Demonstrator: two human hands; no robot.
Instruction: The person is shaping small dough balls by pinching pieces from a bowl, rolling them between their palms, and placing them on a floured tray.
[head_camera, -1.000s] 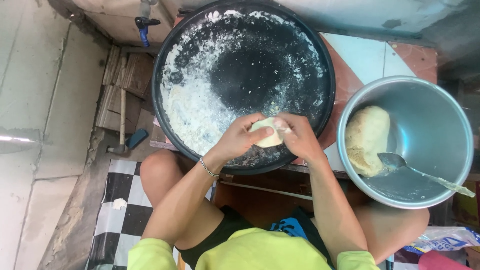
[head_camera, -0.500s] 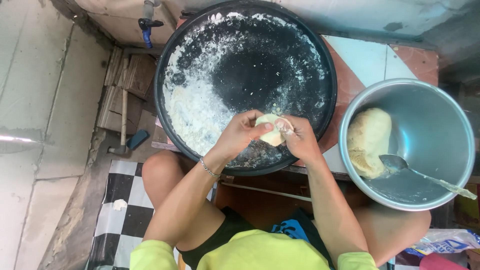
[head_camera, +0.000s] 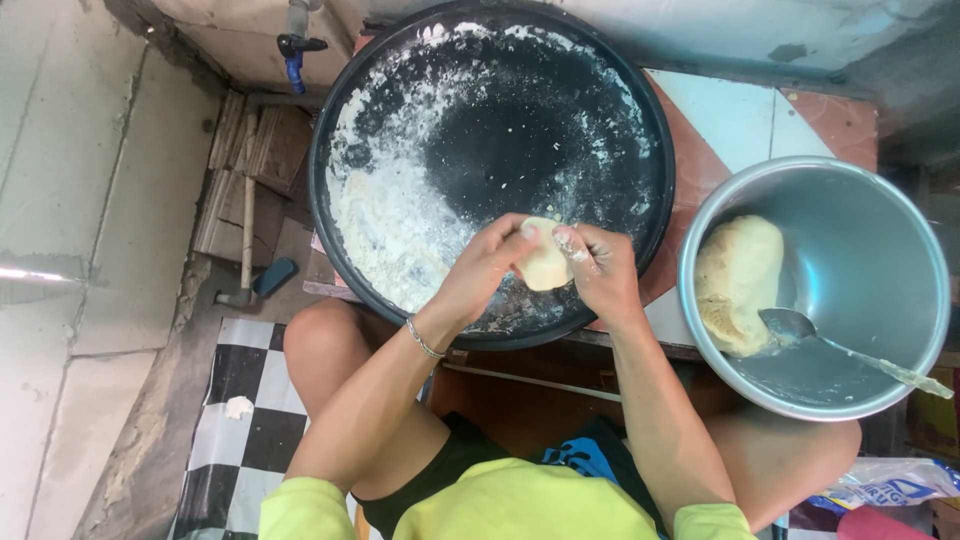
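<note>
Holding a small pale lump of dough (head_camera: 545, 266) between both hands, I see my left hand (head_camera: 487, 268) and right hand (head_camera: 600, 268) with fingers curled closed around it, over the near rim of the big round black flour-dusted pan (head_camera: 640, 130). Beside it on the desk (head_camera: 735, 115), a round steel bowl (head_camera: 880, 230) holds a larger dough mass (head_camera: 735, 280) and a metal spoon (head_camera: 850, 352).

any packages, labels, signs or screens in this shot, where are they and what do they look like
Plastic packet: bottom right corner, beside the person's knee and below the metal bowl; crumpled, whitish clear film with a blue printed panel.
Red package or object: just under that packet at the frame's edge; only a red corner shows, kind unclear.
Print on the dark shorts: bright blue marking, partly hidden by the yellow-green shirt.
No signs or screens in view.
</note>
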